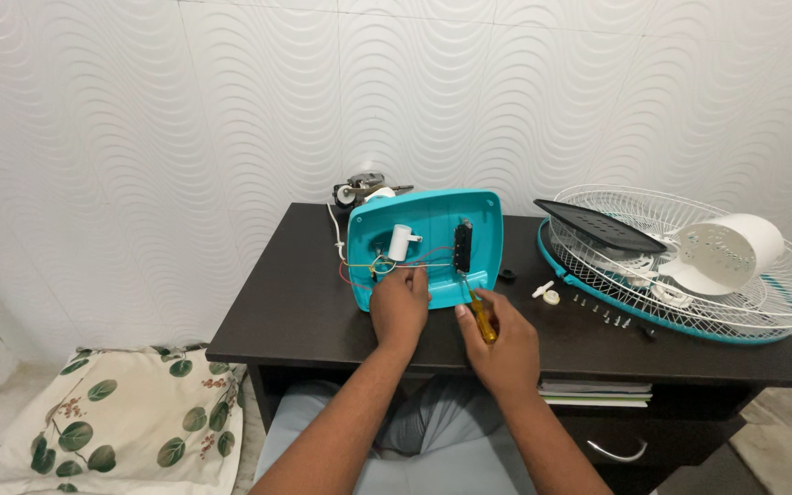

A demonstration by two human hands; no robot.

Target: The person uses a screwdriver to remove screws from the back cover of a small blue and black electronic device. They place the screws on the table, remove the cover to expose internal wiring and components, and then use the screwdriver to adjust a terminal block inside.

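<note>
Here, near the desk's (304, 321) front edge, my left hand (400, 302) steadies the upturned teal fan base (428, 240) while my right hand (503, 344), closed on a yellow-handled screwdriver (481, 316), works beside its black switch block (461, 246); next, seating the tip squarely.

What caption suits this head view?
Left hand steadies a teal plastic fan housing; right hand holds a yellow-handled screwdriver.

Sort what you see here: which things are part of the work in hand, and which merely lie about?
In use: left hand steadying the turquoise housing; right hand gripping the yellow-handled screwdriver; white cylinder, black switch block.

Lying about: wire fan guards, loose screws, leaf-print cushion, dark desk.
</note>
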